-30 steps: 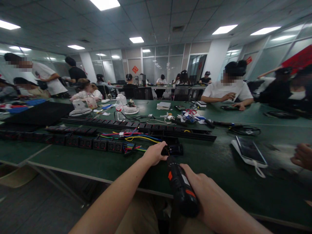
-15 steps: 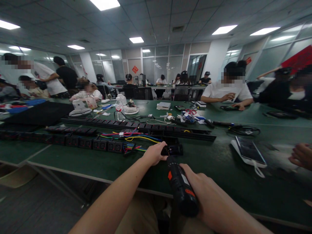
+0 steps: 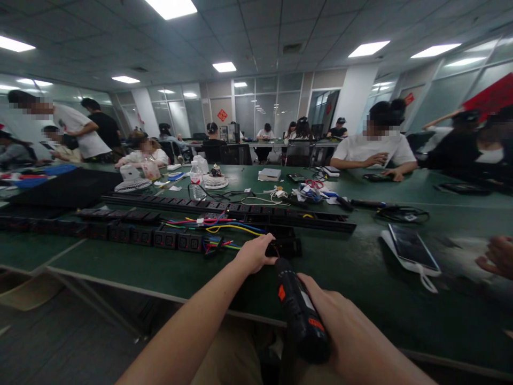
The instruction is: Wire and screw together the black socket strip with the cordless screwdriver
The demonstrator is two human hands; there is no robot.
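Forearms (image 3: 200, 307) reach over the green worktop (image 3: 132, 270), converging. Right hand (image 3: 334, 315) grips a black cylindrical power screwdriver (image 3: 298, 313) with orange markings, bit pointing far. Left hand (image 3: 255, 254) pinches the left end of a black box-shaped housing (image 3: 289, 247). Multicoloured wires (image 3: 236, 227) and a black socket strip (image 3: 160, 238) lie left; a dark-screened tablet (image 3: 412, 247), right.

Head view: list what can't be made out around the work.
All in the head view:
Handle of the black drill: hidden by its body and the right hand.
Tip of its bit: too small and dark against the black housing.
Left hand: most fingers hidden behind it.
Socket strip: left end cut off by the picture's edge.
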